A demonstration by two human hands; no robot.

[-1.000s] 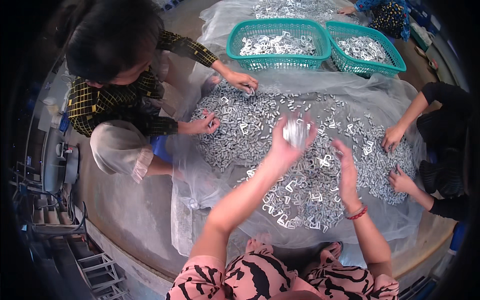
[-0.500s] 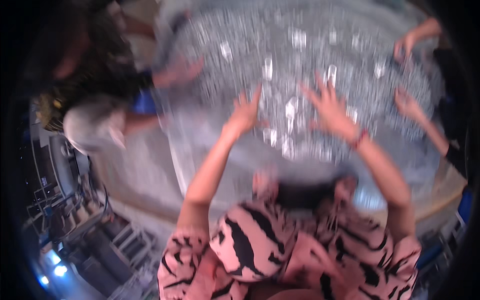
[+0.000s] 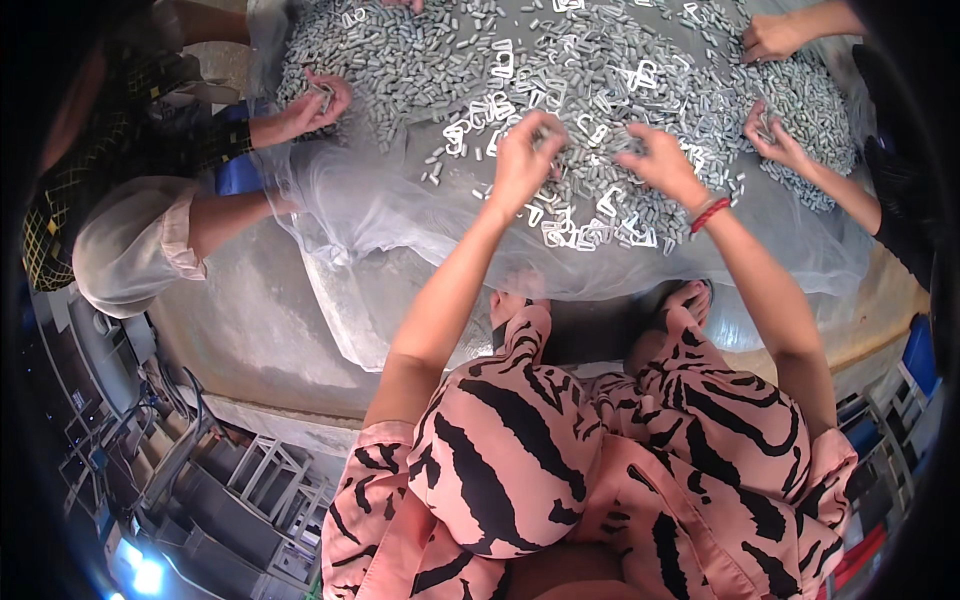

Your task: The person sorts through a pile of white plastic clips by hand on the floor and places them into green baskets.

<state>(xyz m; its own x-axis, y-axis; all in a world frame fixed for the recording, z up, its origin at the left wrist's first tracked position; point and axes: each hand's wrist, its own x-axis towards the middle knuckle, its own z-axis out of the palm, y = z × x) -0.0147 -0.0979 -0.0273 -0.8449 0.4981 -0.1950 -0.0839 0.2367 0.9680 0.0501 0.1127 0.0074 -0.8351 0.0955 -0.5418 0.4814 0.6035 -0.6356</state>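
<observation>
Small grey cylindrical pieces (image 3: 570, 55) lie heaped over a translucent sheet in front of me, with white rectangular loops (image 3: 490, 105) scattered among them. My left hand (image 3: 528, 160) is over the near middle of the heap, its fingers curled in toward the thumb. To its right, my right hand (image 3: 662, 165) is closed as well, thumb and fingertips drawn together at the pieces. Slight blur at both sets of fingertips hides what they hold. A red band circles my right wrist. White loops (image 3: 600, 232) gather at the heap's near edge, just below my hands.
The translucent sheet (image 3: 400, 215) spreads over the floor (image 3: 260, 330). At the left, a co-worker's hand (image 3: 318, 105) holds some pieces. Another co-worker's hands (image 3: 775, 38) work at the right edge of the heap. Metal racks (image 3: 265, 475) stand at lower left.
My hands were spread wide with fingers stretched out; now their fingers are curled and the hands sit closer together. The view has sharpened, and the heap appears higher in it.
</observation>
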